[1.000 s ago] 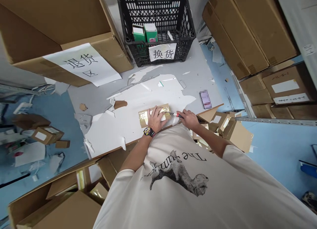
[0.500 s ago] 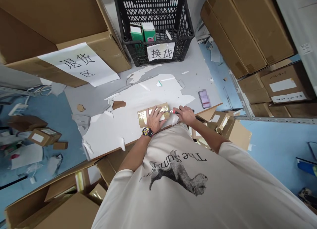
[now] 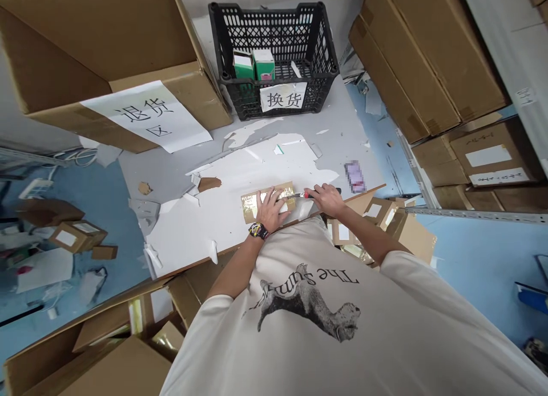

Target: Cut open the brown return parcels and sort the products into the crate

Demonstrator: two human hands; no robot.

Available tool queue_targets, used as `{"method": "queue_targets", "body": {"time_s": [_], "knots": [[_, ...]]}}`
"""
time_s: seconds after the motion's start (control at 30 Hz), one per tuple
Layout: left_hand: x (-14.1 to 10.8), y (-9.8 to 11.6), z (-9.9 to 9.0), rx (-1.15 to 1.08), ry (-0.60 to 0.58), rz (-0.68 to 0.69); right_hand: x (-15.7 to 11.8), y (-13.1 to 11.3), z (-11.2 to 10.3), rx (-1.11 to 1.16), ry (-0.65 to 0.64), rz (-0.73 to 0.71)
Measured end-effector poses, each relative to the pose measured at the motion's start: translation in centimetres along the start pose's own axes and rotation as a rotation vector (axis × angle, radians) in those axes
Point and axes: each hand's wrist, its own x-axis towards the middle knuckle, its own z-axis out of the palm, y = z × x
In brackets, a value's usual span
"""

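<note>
The right hand (image 3: pixel 327 201), clasping a cutter (image 3: pixel 306 194), is pointing it left along the carton's (image 3: pixel 249 207) length, beneath the spread left hand (image 3: pixel 268 211).

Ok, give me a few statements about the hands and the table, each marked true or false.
1. The left hand lies on the taped box. True.
2. The right hand holds nothing. False: it grips a cutter with red on its handle.
3. The black crate holds green-and-white boxes. True.
4. The watch is worn on the right. False: it is worn on the left.
5. The purple item lies on the table, outside the crate. True.
</note>
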Motion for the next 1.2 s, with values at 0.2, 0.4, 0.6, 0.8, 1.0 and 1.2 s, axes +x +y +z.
{"method": "queue_targets", "body": {"time_s": [0.2, 0.4, 0.6, 0.8, 1.0, 1.2], "knots": [[0.2, 0.0, 0.0, 0.022, 0.002, -0.005, 0.8, -0.1, -0.1, 0.003, 0.006, 0.013], [0.3, 0.2, -0.1, 0.019, -0.013, -0.010, 0.2, -0.1, 0.2, 0.048, 0.010, 0.070], [0.3, 0.2, -0.1, -0.013, 0.006, -0.006, 0.9, -0.8, 1.3, 0.134, 0.075, 0.135], [0.2, 0.2, -0.1, -0.025, 0.011, -0.001, 0.1, 1.9, 0.5, 0.174, 0.164, 0.235], [0.1, 0.6, -0.1, -0.046, 0.013, -0.017, -0.8, 2.2, -0.3, 0.449, 0.274, 0.255], [-0.9, 1.8, -0.7, -0.186, 0.151, -0.078, 1.8, -5.1, -0.4, 1.278, 0.416, 0.324]]}}
